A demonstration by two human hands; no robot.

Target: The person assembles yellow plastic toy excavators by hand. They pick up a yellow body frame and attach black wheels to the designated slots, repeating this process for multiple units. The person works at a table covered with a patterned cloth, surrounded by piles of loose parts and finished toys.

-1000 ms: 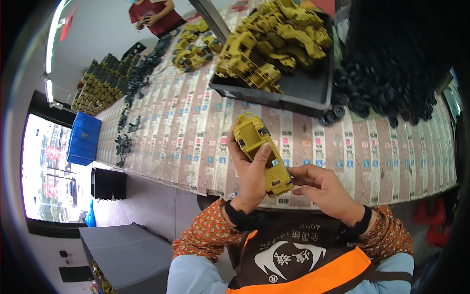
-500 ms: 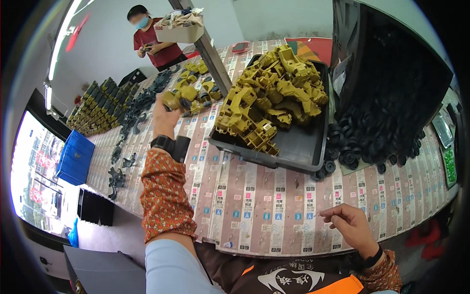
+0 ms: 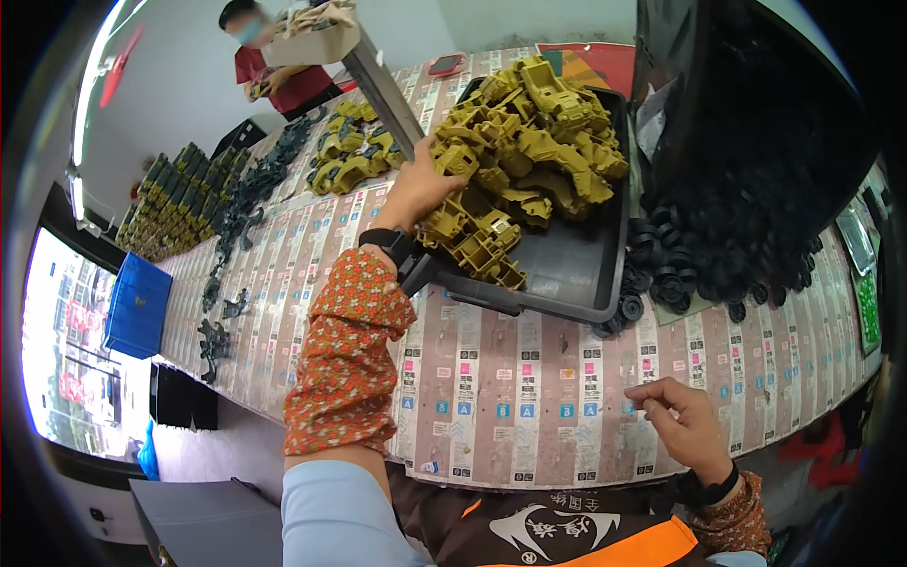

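My left hand [image 3: 422, 192] is at the left side of a black tray [image 3: 567, 295] heaped with yellow plastic toy vehicle bodies [image 3: 567, 156]. Its thumb and fingers close around one yellow toy vehicle body [image 3: 455, 161] at the edge of the heap; the palm side is hidden. My right hand [image 3: 682, 425] hovers over the front of the table, its index finger stretched out and the others loosely curled, with nothing visible in it. Left of the tray, several yellow vehicle bodies with dark parts [image 3: 351, 156] lie on the table.
Black wheels [image 3: 675, 274] spill from a large black bin [image 3: 756, 123] at the right. A metal post [image 3: 383, 90] stands behind my left hand. Dark plastic parts [image 3: 227, 213] trail along the left, near stacked yellow-and-dark pieces [image 3: 184, 208] and a blue crate [image 3: 138, 304]. A masked person [image 3: 283, 80] stands across the table.
My left hand has left the yellow bodies on the table and moved right to the tray, closing on a body there. My right hand has barely moved. The view has shifted slightly.
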